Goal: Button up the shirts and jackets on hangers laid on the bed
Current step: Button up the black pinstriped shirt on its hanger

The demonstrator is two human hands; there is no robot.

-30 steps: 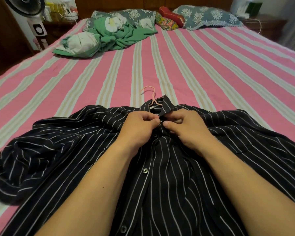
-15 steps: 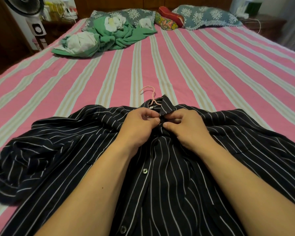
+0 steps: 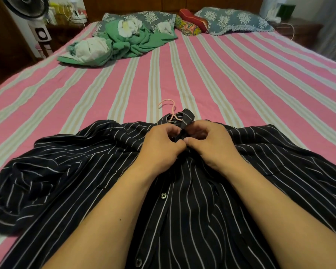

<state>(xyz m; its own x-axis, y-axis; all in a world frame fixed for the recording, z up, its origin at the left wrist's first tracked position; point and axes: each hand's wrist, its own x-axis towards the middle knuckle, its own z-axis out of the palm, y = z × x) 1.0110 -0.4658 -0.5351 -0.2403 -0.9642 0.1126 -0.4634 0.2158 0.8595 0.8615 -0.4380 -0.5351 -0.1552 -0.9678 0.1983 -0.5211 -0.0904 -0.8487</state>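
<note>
A black shirt with thin white stripes [image 3: 76,167] lies spread front-up on the pink striped bed [image 3: 231,78]. A pink hanger hook [image 3: 170,106] sticks out of its collar. My left hand [image 3: 159,144] and my right hand [image 3: 211,144] meet just below the collar, each pinching an edge of the shirt's front placket near the top button. Fingers are curled and hide the button itself. Lower down, two buttons [image 3: 163,195] show undone on the placket between my forearms.
A crumpled green and white cloth [image 3: 114,43] lies at the far left of the bed. Patterned pillows [image 3: 233,20] and a red cushion [image 3: 192,19] line the headboard. A standing fan [image 3: 37,26] is at the left, a nightstand [image 3: 297,28] at the right.
Both hands have stayed at the collar, shifting slightly up the placket. The collar's right flap has lifted a little between the fingers.
</note>
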